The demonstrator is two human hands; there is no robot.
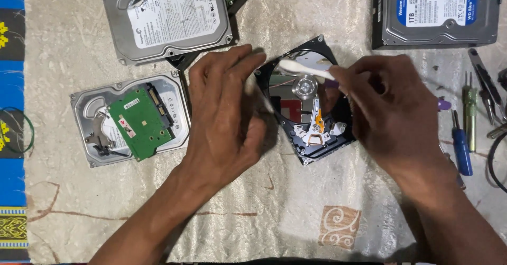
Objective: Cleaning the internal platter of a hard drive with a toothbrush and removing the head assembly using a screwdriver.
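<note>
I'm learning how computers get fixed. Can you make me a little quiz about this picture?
1. True or false: the right hand holds a cotton swab over the opened hard drive.
2. What does the left hand rest beside? A) the blue screwdriver B) the opened hard drive C) the green circuit board
3. What colour is the screwdriver's handle?

Key: 1 true; 2 B; 3 blue.

Right hand (391, 112) hides opened drive (309, 101) right side; top-right drive (438, 11) cropped.
</note>
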